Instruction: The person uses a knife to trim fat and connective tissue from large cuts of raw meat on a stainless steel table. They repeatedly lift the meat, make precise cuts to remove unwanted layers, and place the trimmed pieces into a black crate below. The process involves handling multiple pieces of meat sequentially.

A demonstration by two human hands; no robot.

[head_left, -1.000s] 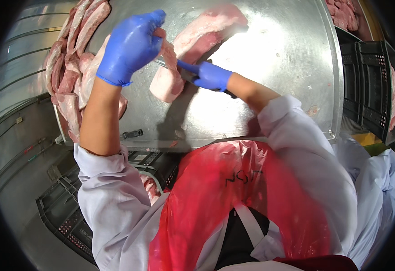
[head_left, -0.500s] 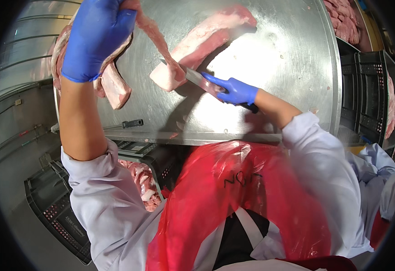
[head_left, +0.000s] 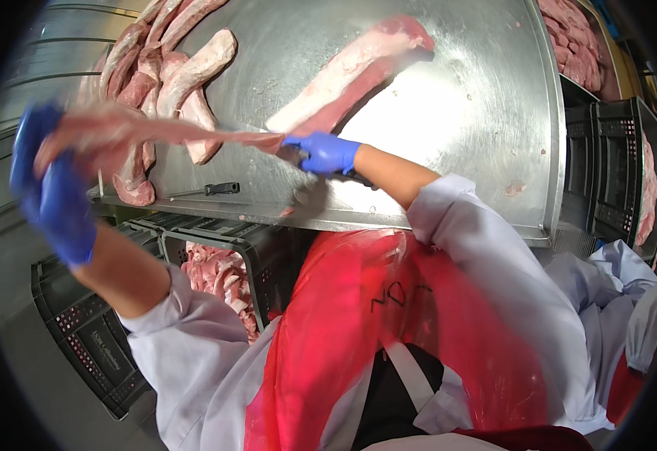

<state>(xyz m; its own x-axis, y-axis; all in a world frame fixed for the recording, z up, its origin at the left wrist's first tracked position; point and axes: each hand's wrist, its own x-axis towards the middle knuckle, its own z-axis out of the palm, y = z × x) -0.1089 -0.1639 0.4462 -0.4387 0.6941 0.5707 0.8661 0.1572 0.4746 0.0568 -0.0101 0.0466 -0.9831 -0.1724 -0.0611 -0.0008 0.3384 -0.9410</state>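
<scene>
In a blue glove, my left hand [head_left: 54, 184] is raised past the table's left edge, closed on one end of a long thin strip of meat trimming [head_left: 155, 129]. The strip stretches across to my gloved right hand [head_left: 330, 153]. That hand grips a knife [head_left: 360, 179] by its dark handle; the blade is mostly hidden around the strip's far end. Just beyond lies a long pale-and-pink meat loin [head_left: 351, 75], flat on the metal table [head_left: 486, 150] and apart from the strip. Several more loins [head_left: 197, 75] are heaped at the table's left.
A black-handled tool [head_left: 222, 188] lies by the near table edge. Below the left edge stands a dark crate [head_left: 264, 263] holding meat trimmings [head_left: 219, 282], beside another crate [head_left: 92, 338]. At right are stacked crates [head_left: 614, 165], a container of meat [head_left: 569, 45] and another person's sleeve [head_left: 621, 263].
My left hand has swung left and toward me, drawing out the strip, which has come away from the loin. My right hand with the knife has moved left and slightly nearer.
</scene>
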